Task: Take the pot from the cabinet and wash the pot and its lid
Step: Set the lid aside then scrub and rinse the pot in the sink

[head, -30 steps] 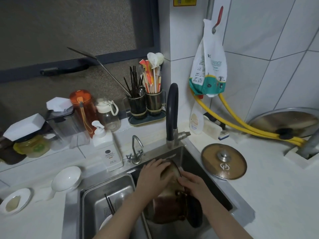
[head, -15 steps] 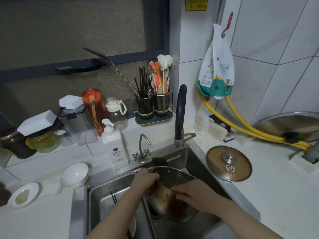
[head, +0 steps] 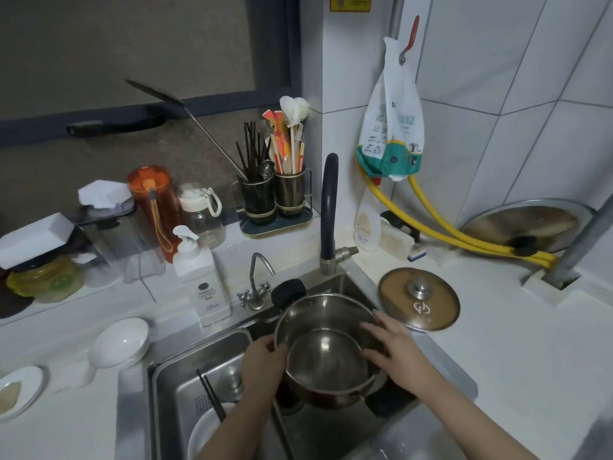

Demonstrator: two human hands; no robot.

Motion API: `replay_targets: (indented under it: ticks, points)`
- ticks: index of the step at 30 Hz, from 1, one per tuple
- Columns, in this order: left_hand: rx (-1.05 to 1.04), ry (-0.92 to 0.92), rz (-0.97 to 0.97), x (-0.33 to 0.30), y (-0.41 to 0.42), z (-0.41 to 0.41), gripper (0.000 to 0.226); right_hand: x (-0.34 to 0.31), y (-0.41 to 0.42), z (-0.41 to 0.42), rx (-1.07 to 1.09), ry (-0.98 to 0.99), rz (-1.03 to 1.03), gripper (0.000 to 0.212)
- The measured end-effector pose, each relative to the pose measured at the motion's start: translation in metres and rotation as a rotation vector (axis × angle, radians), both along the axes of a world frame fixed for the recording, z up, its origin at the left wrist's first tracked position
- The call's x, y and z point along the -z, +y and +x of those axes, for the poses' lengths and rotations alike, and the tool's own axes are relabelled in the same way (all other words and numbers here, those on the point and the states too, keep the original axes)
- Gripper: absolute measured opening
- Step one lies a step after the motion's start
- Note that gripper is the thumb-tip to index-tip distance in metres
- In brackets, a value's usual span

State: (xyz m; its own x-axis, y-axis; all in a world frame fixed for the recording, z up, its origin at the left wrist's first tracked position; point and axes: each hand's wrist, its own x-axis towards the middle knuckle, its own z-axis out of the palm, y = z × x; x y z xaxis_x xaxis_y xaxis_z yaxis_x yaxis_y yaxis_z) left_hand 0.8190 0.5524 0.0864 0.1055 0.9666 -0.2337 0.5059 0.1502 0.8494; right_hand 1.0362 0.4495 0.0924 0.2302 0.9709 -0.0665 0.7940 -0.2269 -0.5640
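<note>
A steel pot (head: pixel 326 350) with black side handles sits upright over the right basin of the sink (head: pixel 351 287), its mouth facing up. My left hand (head: pixel 265 363) grips its left rim and wall. The fingers of my right hand (head: pixel 394 353) curl over the right rim, reaching inside. The pot's lid (head: pixel 419 298), brownish glass with a metal knob, lies flat on the white counter just right of the sink, with neither hand on it.
A black tap (head: pixel 328 207) rises behind the pot, a small tap (head: pixel 257 280) left of it. The left basin holds chopsticks (head: pixel 210 398) and a white dish (head: pixel 204 433). A soap bottle (head: pixel 202 280), bowl (head: pixel 119 341), jars and utensil holder (head: pixel 275 200) line the back. Yellow hoses (head: pixel 447 224) and a large lid (head: pixel 527 227) stand at right.
The pot has turned from lying on its side with the bottom towards me to upright with its mouth up. Both hands shifted from its base to its rim.
</note>
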Motion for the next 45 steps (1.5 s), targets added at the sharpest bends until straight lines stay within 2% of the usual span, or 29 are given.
replay_targets:
  ticks: [3, 6, 12, 17, 22, 31, 35, 37, 45]
  points:
    - [0.024, -0.027, 0.035, -0.002, -0.001, -0.001, 0.034, 0.005, 0.006, 0.002, 0.181, 0.25, -0.021, 0.067]
    - [0.068, -0.027, 0.036, 0.003, -0.001, 0.001, 0.023, 0.008, 0.002, 0.005, 0.356, 0.349, -0.045, 0.056]
    - [0.224, -0.026, 0.08, 0.001, -0.002, 0.023, 0.023, 0.011, -0.024, 0.017, 0.56, 0.253, 0.04, 0.03]
    - [0.388, -0.004, 0.165, -0.003, -0.003, 0.074, 0.021, -0.005, -0.052, 0.052, 0.647, 0.203, 0.134, 0.024]
    - [0.532, 0.051, 0.191, 0.0, -0.019, 0.149, 0.018, -0.007, -0.09, 0.115, 0.724, 0.116, 0.071, 0.011]
    - [0.743, 0.086, 0.221, 0.002, -0.054, 0.288, 0.019, -0.001, -0.156, 0.218, 0.868, 0.071, -0.021, 0.016]
    - [0.765, 0.112, 0.203, 0.006, -0.057, 0.308, 0.019, -0.001, -0.162, 0.23, 0.883, 0.059, -0.035, 0.013]
    - [0.808, 0.115, 0.177, 0.023, -0.076, 0.366, 0.017, 0.01, -0.186, 0.276, 0.958, 0.07, -0.069, 0.01]
    - [0.823, 0.186, 0.167, 0.038, -0.073, 0.389, 0.013, 0.019, -0.187, 0.287, 0.989, 0.085, -0.097, 0.015]
